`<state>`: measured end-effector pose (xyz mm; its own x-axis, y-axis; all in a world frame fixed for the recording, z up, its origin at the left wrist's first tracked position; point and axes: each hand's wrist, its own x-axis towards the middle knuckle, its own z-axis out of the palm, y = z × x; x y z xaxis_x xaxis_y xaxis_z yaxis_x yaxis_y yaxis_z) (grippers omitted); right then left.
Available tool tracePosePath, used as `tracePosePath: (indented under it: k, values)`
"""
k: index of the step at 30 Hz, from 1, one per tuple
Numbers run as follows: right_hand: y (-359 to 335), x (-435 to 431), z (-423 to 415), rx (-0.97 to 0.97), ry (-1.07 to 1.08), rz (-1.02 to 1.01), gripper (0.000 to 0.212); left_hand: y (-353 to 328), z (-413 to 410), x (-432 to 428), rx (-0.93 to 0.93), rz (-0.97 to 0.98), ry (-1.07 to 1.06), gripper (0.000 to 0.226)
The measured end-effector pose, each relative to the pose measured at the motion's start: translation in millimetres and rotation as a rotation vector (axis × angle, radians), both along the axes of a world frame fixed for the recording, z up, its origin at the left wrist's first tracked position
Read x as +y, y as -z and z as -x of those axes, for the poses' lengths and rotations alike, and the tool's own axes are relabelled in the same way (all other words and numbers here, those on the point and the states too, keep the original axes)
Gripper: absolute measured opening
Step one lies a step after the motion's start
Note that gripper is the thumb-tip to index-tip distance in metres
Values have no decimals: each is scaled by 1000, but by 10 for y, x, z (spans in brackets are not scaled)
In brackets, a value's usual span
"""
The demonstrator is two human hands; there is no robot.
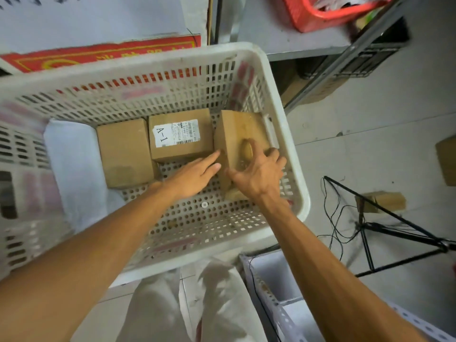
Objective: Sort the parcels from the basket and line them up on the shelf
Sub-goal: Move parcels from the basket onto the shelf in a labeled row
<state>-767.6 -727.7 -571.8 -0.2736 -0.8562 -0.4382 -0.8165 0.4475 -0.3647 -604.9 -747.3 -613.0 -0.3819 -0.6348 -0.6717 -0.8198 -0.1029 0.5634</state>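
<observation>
White perforated basket (pixel 283 124), brown cardboard parcels (pixel 124 149), white A-1 label (pixel 176 133), red crate (pixel 320 13)

Head cam, single wide-angle view.
Looks steeply down & slightly fwd from above the person's trousers (pixel 222 304); white basket (pixel 148 62) close, fills centre-left; grey shelf (pixel 271 33) top right, floor (pixel 370 107) at right, edges bowed by lens.

Tilted box (pixel 237 129): plain brown cardboard, tipped on edge; right hand (pixel 259 174) grips it, left hand (pixel 195 176) fingertips touch its left side.
A-1 box (pixel 181 134): label up, flat, just beyond the left fingertips.
Plain box (pixel 125 151): flat, left of those fingers.
Basket (pixel 138 58): white, perforated, surrounding both hands.
Shelf (pixel 296 33): grey metal, well beyond the right fingers.
</observation>
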Motion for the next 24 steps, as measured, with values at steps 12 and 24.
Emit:
tracePosePath:
  k: [12,24]
  values:
    - [-278,-36,-48,-233,-35,177,79,-110,-29,29,195,-168,-480,73]
    - [-241,-157,-395,-646,-106,115,88,-455,-825,69,387,-153,-916,112]
